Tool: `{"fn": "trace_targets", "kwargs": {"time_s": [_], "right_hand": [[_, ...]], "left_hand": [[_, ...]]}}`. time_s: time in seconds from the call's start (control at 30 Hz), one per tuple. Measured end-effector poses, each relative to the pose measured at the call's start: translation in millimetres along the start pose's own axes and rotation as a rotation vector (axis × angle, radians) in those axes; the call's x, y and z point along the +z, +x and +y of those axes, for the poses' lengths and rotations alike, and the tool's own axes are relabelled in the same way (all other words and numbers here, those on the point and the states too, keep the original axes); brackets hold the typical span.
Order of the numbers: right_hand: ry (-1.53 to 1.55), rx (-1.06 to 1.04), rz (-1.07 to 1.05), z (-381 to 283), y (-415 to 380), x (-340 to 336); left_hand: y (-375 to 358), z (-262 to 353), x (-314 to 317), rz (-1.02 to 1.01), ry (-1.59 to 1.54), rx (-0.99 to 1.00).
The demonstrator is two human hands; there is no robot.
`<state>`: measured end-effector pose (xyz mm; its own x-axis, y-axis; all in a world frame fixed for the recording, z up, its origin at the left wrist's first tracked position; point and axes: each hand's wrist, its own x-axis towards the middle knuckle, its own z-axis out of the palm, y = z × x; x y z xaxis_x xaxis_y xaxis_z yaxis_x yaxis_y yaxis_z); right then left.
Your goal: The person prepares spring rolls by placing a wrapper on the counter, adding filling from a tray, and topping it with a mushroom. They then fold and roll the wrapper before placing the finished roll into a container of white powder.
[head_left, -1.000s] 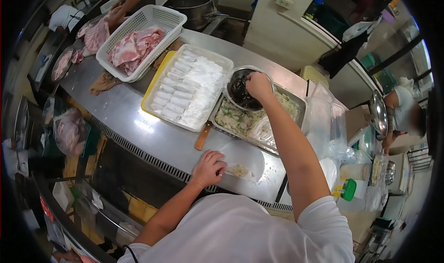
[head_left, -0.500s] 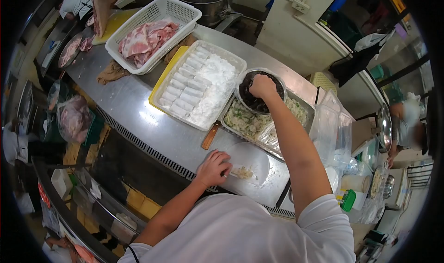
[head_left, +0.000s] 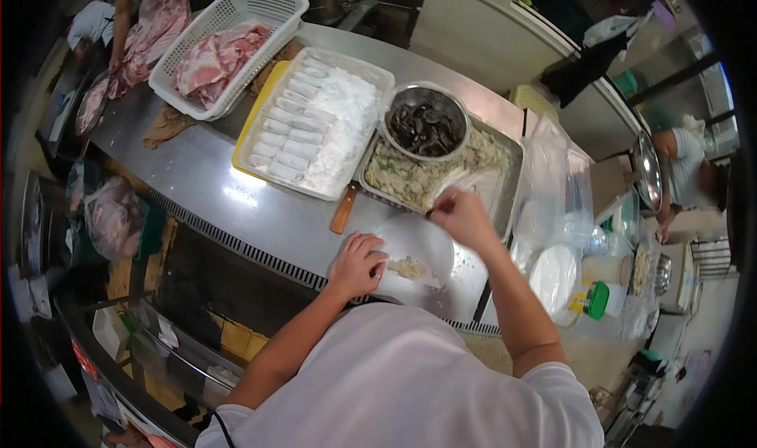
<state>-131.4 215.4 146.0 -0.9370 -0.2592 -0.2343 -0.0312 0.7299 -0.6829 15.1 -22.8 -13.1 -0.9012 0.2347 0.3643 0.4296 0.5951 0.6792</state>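
A thin, translucent round wrapper (head_left: pixel 438 255) lies on the steel table, with a small heap of pale filling (head_left: pixel 406 268) on it. At its left edge rests my left hand (head_left: pixel 356 265), fingers loosely bent and apart. My right hand (head_left: pixel 465 221) is over the wrapper's upper right edge, fingertips pinching a small dark piece (head_left: pixel 430 213). Similar dark, shiny pieces (head_left: pixel 427 123) fill a metal colander (head_left: pixel 465 133). The colander sits on a rectangular tray (head_left: pixel 505 226) of pale filling with green bits (head_left: pixel 406 171).
A wooden-handled tool (head_left: pixel 344 210) lies beside a white tray (head_left: pixel 256 168) of powder and several white rolls. Raw meat (head_left: pixel 217 62) fills a white basket (head_left: pixel 169 93). Clear plastic bags (head_left: pixel 544 180) are on the right. Other people (head_left: pixel 694 164) stand at the right and far left.
My right hand has come out of the colander towards me, down to the wrapper, with a dark piece between its fingers. My left hand has stayed beside the wrapper. The whole view has shifted slightly.
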Motion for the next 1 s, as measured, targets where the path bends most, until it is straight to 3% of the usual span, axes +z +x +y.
{"fn": "trace_targets", "kwargs": {"time_s": [0.07,0.13,0.37,0.43,0.53,0.63,0.7,0.73,0.87,0.9,1.0], "right_hand": [[-0.023,-0.015,-0.035,30,-39,40],[0.114,0.097,-0.058,42,-69,73],[-0.16,-0.088,0.131,66,-105,121],[-0.158,-0.155,0.159,69,-107,125],[-0.21,-0.065,0.114,61,-109,127],[-0.119,-0.008,0.306,50,-102,107],[-0.222,-0.084,0.488,48,-85,81],[-0.216,-0.017,0.506,35,-77,64],[-0.463,-0.041,0.401,63,-53,63],[-0.464,0.165,0.114,62,-57,62],[-0.707,-0.115,0.239,85,-91,86]], "left_hand": [[0,0,-1,-0.021,-0.002,-0.011],[0,1,-1,-0.035,0.006,-0.011],[-1,-2,0,-0.005,0.005,0.047],[0,-2,0,-0.014,-0.007,0.047],[0,-2,-3,-0.021,-0.012,0.049],[-2,-4,-1,-0.017,-0.014,0.064],[-4,-5,1,-0.022,-0.007,0.05],[-4,-6,2,-0.026,-0.004,0.043],[-5,-5,2,-0.045,0.004,0.037],[-5,-4,1,-0.053,0.003,0.034],[-3,-4,-2,-0.058,0.005,0.032]]}}
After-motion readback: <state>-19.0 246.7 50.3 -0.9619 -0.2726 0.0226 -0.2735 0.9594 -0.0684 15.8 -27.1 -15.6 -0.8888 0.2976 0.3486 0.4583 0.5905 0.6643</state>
